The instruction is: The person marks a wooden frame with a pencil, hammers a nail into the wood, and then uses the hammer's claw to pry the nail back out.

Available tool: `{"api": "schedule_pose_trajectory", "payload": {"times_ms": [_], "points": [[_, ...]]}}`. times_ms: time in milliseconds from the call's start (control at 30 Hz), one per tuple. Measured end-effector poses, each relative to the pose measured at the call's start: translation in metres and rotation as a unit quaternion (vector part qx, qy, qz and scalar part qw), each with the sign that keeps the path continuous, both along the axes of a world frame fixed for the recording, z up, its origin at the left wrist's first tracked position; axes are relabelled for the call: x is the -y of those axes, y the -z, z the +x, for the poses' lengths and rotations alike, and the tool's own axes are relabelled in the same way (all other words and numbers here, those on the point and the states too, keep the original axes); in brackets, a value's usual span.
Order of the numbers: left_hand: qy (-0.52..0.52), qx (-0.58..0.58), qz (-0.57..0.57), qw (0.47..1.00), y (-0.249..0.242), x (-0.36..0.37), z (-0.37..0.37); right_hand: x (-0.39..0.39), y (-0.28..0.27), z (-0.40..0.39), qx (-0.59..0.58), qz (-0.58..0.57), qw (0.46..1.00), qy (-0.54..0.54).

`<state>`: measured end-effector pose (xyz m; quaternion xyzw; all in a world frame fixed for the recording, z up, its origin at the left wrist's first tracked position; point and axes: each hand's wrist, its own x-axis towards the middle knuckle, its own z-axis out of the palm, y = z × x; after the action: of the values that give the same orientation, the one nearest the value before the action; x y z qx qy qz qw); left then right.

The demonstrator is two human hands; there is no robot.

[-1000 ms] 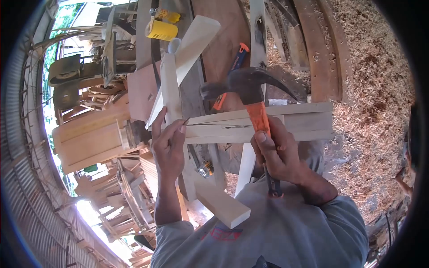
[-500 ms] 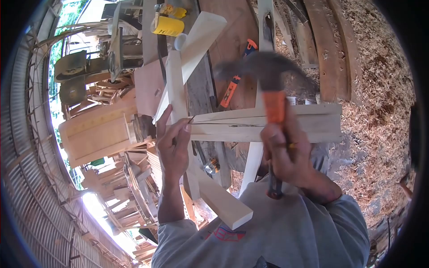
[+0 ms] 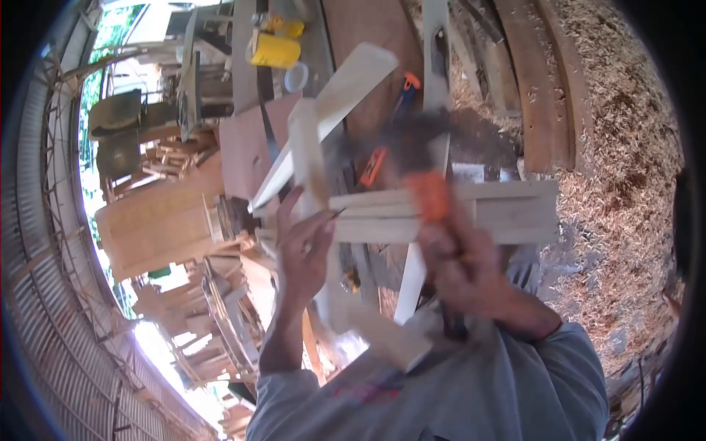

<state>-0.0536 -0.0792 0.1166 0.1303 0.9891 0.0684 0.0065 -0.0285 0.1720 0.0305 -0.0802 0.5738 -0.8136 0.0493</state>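
Note:
My right hand grips a claw hammer by its orange and black handle, with the blurred dark head above the pale boards. At the joint of the wooden pieces, my left hand has its fingertips closed around a thin dark item, perhaps a nail, too small to make out. Pale horizontal boards run right from there, with a crack along them. A narrow upright piece stands behind my left fingers, crossing a slanted pale board.
An orange and black tool lies on a brown board. A yellow container and a round white lid are at the upper left. Wood shavings cover the ground on the right; stacked lumber is at the left.
The hammer has moved down and left with my right hand. My left hand, the upright piece and the slanted board have shifted right, while the horizontal boards have moved slightly down.

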Motion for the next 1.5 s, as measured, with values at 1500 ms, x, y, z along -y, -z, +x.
{"api": "schedule_pose_trajectory", "payload": {"times_ms": [1500], "points": [[-0.302, 0.260, 0.513, 0.760, 0.022, 0.007, -0.007, 0.021, 0.047, 0.045, 0.061, 0.041, 0.997, 0.031]]}}
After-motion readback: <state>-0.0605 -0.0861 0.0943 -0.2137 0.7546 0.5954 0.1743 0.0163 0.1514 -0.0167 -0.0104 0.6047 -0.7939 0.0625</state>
